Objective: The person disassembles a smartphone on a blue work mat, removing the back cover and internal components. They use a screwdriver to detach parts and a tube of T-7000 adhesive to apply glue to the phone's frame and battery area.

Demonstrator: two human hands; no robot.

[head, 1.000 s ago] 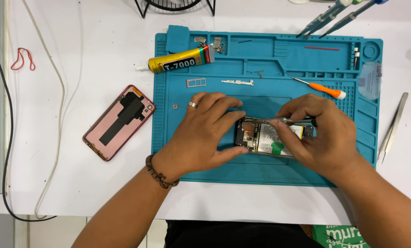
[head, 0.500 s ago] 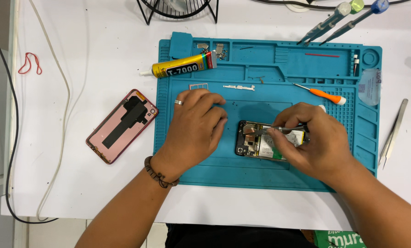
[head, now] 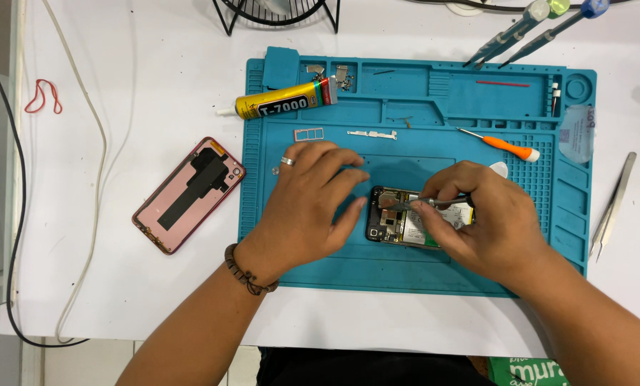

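Observation:
An opened phone (head: 400,223) with its boards and battery exposed lies on the blue repair mat (head: 420,100). My left hand (head: 307,207), a ring on one finger, rests flat on the mat with its fingertips at the phone's left end. My right hand (head: 481,221) pinches thin metal tweezers (head: 414,204) whose tips reach over the phone's upper board. My right hand hides the phone's right half.
A pink phone back cover (head: 189,194) lies left of the mat. On the mat are a yellow glue tube (head: 284,100), an orange screwdriver (head: 504,146), a thin metal strip (head: 371,134) and small parts. Spare tweezers (head: 613,207) lie right; screwdrivers (head: 520,28) at the top.
My left hand has spread a little wider and eased off the phone's left end. My right hand now shows the tweezers over the board. The view has shifted slightly.

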